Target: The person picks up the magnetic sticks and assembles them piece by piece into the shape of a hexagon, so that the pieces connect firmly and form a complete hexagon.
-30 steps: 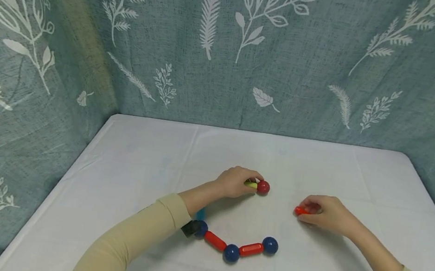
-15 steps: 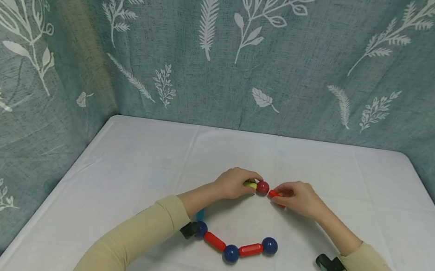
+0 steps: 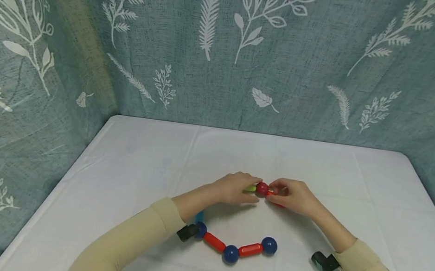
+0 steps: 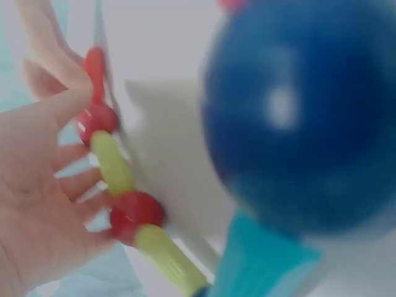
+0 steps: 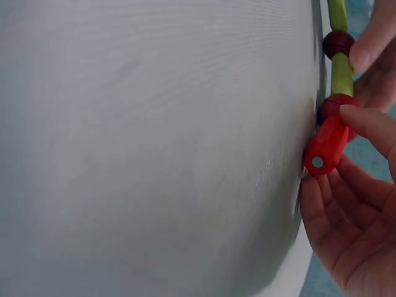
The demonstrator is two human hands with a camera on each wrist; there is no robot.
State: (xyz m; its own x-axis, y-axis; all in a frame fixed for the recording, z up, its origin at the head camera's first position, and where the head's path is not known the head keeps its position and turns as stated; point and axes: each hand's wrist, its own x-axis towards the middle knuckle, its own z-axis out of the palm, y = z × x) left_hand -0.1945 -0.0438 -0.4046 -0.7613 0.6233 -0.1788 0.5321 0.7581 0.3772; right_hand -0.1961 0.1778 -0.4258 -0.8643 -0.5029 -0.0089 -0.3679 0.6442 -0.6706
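My right hand (image 3: 293,196) pinches a red rod (image 5: 328,143) between thumb and fingertips. A silver round spot shows on the rod's free end, and the other end meets a red ball (image 3: 262,189). My left hand (image 3: 235,188) lies beside that ball with fingers loosely spread around a yellow-green rod (image 4: 113,164), its thumb close to the ball. That rod runs from the ball to a second red ball (image 4: 137,216), followed by another yellow-green rod (image 4: 170,260). In the head view the left hand and forearm hide most of this part of the chain.
Nearer the front, a curve of blue balls (image 3: 230,254) joined by red rods (image 3: 251,250) lies on the white-covered table (image 3: 334,171). A light-blue rod (image 3: 199,216) extends from its left ball, partly behind the left forearm. A patterned curtain (image 3: 225,85) surrounds the table.
My right hand has moved left, bringing the red rod up against the red ball. My left hand has loosened its hold on the yellow-green rod, its fingers now spread apart.
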